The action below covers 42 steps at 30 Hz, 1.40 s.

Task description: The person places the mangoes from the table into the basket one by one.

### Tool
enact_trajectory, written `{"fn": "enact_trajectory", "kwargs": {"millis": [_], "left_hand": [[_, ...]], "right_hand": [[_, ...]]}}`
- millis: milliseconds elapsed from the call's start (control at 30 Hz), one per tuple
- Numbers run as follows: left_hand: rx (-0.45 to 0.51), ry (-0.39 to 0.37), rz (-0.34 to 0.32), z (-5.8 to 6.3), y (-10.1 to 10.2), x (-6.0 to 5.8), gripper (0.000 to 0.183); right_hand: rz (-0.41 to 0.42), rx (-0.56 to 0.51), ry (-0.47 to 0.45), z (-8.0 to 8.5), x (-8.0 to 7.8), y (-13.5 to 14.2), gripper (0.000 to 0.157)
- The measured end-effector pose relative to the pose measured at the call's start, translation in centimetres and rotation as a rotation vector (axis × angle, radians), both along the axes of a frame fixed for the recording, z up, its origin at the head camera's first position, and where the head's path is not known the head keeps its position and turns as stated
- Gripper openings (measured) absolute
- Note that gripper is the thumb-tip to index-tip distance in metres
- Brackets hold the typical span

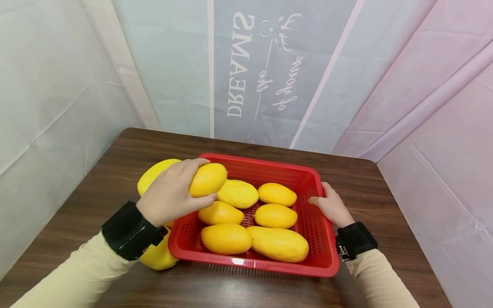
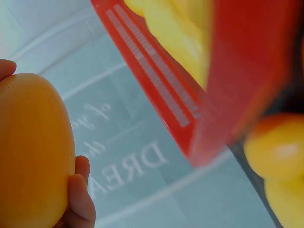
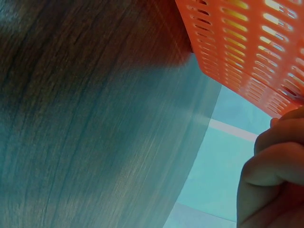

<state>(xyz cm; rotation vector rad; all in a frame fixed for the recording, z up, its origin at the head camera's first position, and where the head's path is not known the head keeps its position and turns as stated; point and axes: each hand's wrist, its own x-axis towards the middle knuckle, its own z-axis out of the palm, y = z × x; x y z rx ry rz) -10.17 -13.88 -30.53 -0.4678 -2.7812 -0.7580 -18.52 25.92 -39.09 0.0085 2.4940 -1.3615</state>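
Observation:
My left hand (image 1: 171, 194) grips a yellow mango (image 1: 208, 179) above the left side of a red plastic basket (image 1: 252, 262). The left wrist view shows this mango (image 2: 33, 152) close up, with fingers wrapped about its edge. At the basket's right rim, my right hand (image 1: 334, 206) holds on, thumb over the inner side and fingers outside. In the right wrist view, curled fingers (image 3: 270, 166) meet the slotted basket wall (image 3: 247, 47). Several mangoes lie inside the basket, among them a long one (image 1: 278, 244) at the front right and a wrinkled-looking one (image 1: 238, 193) towards the back.
Left of the basket, partly behind my left hand and wrist, more yellow fruit sits on the dark wooden table (image 1: 358, 184), including one at the back (image 1: 155, 174) and one at the front (image 1: 158, 255). A printed cloth (image 1: 265, 77) hangs behind the table, with pale cloth at both sides.

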Motion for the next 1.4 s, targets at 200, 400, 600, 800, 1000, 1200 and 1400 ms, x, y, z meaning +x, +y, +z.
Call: {"fn": "enact_trajectory", "kwargs": {"millis": [200,400,600,800,1000,1200,1400], "left_hand": [[-0.010,0.034,-0.066,0.3,2.4,-1.2,0.072],[0.027,0.069,-0.108,0.5,4.8,-2.9,0.069],[0.060,0.052,-0.148,0.2,6.8,-4.4,0.069],[0.063,0.049,-0.179,-0.4,8.7,-5.6,0.067],[0.057,-0.050,-0.196,-1.1,10.4,-5.9,0.071],[0.031,-0.087,-0.211,-1.9,11.5,-6.3,0.074],[0.027,-0.124,-0.205,-2.4,11.9,-7.0,0.074]], "right_hand": [[-0.006,-0.008,0.002,-0.1,0.1,-0.1,0.059],[-0.011,-0.018,0.006,-0.1,0.1,-0.1,0.058],[-0.013,-0.020,0.012,0.0,0.0,0.0,0.057],[-0.012,-0.022,0.022,0.0,0.0,0.0,0.055],[-0.022,-0.028,0.017,-0.1,0.0,0.0,0.056],[-0.030,-0.028,0.018,0.0,0.0,0.0,0.056],[-0.031,-0.036,0.018,-0.1,0.1,0.0,0.054]]}}
